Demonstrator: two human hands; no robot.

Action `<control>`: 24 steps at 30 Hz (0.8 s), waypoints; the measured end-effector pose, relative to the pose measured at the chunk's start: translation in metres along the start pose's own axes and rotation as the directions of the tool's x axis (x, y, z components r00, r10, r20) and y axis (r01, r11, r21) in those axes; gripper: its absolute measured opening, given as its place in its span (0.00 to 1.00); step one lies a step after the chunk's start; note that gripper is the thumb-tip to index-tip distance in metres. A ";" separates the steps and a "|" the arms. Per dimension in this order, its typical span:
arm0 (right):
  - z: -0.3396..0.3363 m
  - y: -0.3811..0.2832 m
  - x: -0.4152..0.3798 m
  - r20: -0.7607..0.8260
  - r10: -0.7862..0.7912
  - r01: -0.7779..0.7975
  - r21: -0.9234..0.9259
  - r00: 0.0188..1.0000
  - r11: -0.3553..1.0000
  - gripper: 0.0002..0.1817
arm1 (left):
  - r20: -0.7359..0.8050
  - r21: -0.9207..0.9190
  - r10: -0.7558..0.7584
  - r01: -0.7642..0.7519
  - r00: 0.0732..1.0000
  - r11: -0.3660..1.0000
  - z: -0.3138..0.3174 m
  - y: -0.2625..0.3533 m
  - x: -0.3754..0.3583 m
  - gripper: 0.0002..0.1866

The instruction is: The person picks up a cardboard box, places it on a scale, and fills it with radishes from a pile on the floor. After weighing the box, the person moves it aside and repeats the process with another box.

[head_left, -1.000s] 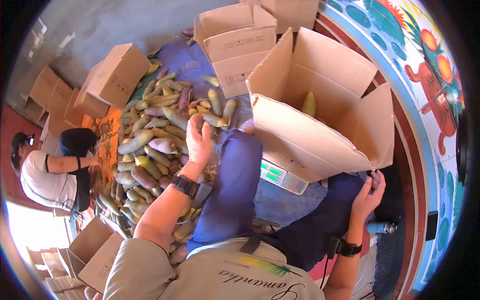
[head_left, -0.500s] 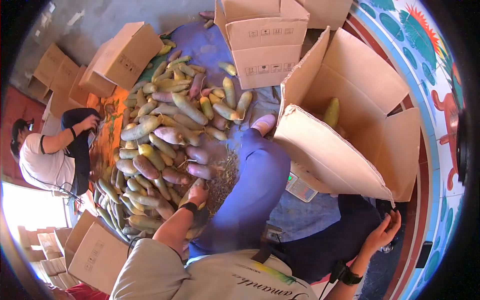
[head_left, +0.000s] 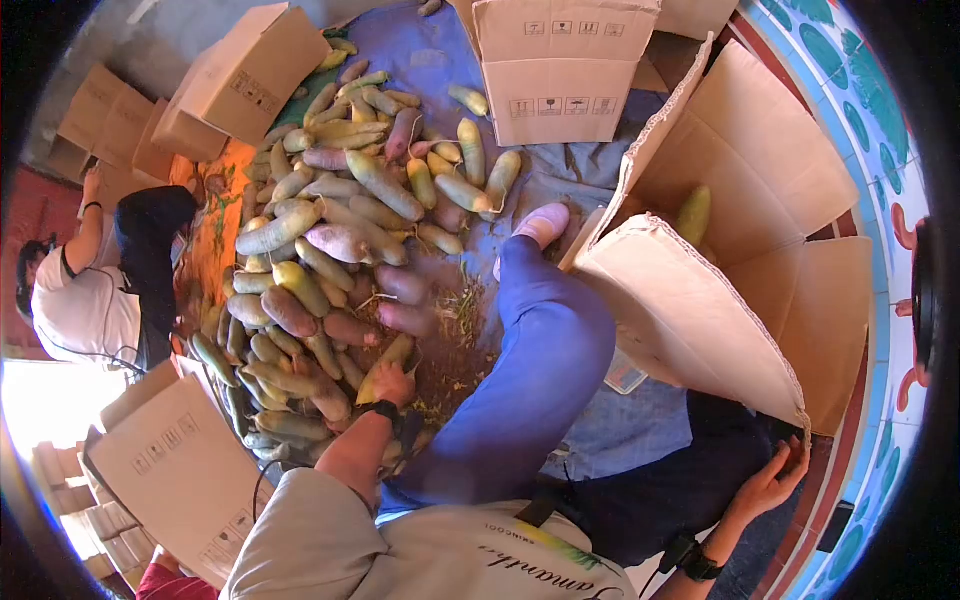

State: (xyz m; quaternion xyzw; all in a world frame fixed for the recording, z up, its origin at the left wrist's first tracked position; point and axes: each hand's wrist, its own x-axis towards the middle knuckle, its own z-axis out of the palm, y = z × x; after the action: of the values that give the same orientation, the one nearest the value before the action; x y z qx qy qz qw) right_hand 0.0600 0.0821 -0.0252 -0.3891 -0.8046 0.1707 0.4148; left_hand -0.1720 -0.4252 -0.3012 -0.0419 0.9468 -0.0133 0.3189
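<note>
My left hand (head_left: 388, 384), with a black wristband, is closed around a greenish radish (head_left: 399, 350) at the near right edge of a large heap. Its fingers wrap the lower part, and the other end points away from me. Around it lie many long radishes (head_left: 380, 185), some green and some purple. At the right, my right hand (head_left: 772, 486) is beside the near corner of a tall open carton (head_left: 700, 310). Its fingers are stretched out, with the tips at or touching the cardboard corner. Inside that carton a green radish (head_left: 694, 215) shows.
A scale (head_left: 624, 374) is partly hidden under the carton. More cartons stand at the back (head_left: 560, 90), upper left (head_left: 245, 80) and lower left (head_left: 170, 465). My blue-clad leg (head_left: 545, 350) lies between heap and carton. A co-worker (head_left: 85, 300) sits at the left.
The view has shifted, moving most things rightward. My left hand stays on the radish, which now shows more beyond the fingers. The co-worker's arm has risen towards the cartons; the lower-left carton has shifted upward.
</note>
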 end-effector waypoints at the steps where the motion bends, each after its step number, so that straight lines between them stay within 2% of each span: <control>1: 0.000 -0.002 0.001 0.005 -0.002 0.002 -0.003 1.000 1.000 0.16 | -0.027 0.048 0.037 -0.036 0.999 0.998 0.001 -0.001 -0.002 0.27; 2: 0.000 -0.005 0.002 0.016 0.001 -0.001 -0.019 1.000 1.000 0.16 | -0.021 0.048 0.034 -0.033 0.999 0.998 0.001 -0.003 -0.002 0.27; 4: -0.001 -0.007 0.003 0.034 0.005 -0.003 -0.038 0.999 0.999 0.15 | -0.036 -0.054 -0.176 0.174 0.984 0.983 -0.008 -0.005 -0.004 0.25; 5: -0.001 -0.006 0.003 0.039 0.000 0.002 -0.032 0.999 0.999 0.15 | -0.031 -0.052 -0.179 0.177 0.983 0.983 -0.007 -0.008 -0.004 0.25; 7: -0.001 -0.004 0.004 0.046 -0.003 0.005 -0.028 0.999 1.000 0.15 | 0.029 -0.115 -0.296 0.298 0.955 0.948 -0.006 -0.016 -0.002 0.24; 8: -0.002 -0.003 0.005 0.053 -0.012 0.015 -0.046 0.999 0.999 0.15 | 0.034 -0.112 -0.296 0.298 0.954 0.948 -0.006 -0.019 -0.002 0.24; 10: -0.004 -0.005 0.005 0.061 -0.021 0.025 -0.071 0.998 0.997 0.15 | 0.089 -0.155 -0.413 0.422 0.907 0.893 -0.010 -0.021 -0.005 0.25; 13: -0.002 -0.007 0.006 0.061 -0.039 0.045 -0.103 0.997 0.994 0.16 | 0.068 -0.069 -0.456 0.460 0.888 0.885 -0.004 -0.027 -0.008 0.24; 17: -0.002 -0.005 0.006 0.078 -0.013 0.020 -0.080 0.997 0.997 0.16 | 0.032 0.049 -0.427 0.426 0.904 0.904 0.009 -0.047 0.000 0.26; 19: 0.000 -0.003 0.005 0.078 -0.017 0.022 -0.062 0.997 0.998 0.16 | 0.121 -0.032 -0.411 0.417 0.904 0.908 -0.012 -0.040 -0.008 0.28; 20: 0.002 -0.003 0.005 0.073 -0.018 0.022 -0.050 0.997 0.998 0.16 | 0.116 -0.035 -0.410 0.416 0.905 0.909 0.003 -0.047 0.000 0.28; 22: 0.002 -0.003 0.005 0.060 -0.018 0.020 -0.040 0.998 0.999 0.16 | 0.153 -0.186 -0.425 0.449 0.892 0.874 0.033 -0.058 0.015 0.34; 24: 0.002 -0.003 0.007 0.088 -0.050 0.058 -0.096 0.995 0.994 0.16 | 0.154 -0.161 -0.362 0.385 0.919 0.909 0.023 -0.052 0.003 0.37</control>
State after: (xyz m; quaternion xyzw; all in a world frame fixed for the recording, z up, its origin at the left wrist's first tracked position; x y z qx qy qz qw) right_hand 0.0545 0.0858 -0.0207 -0.3795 -0.8393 0.1360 0.3647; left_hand -0.1571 -0.4777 -0.3186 -0.2530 0.8971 0.0178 0.3619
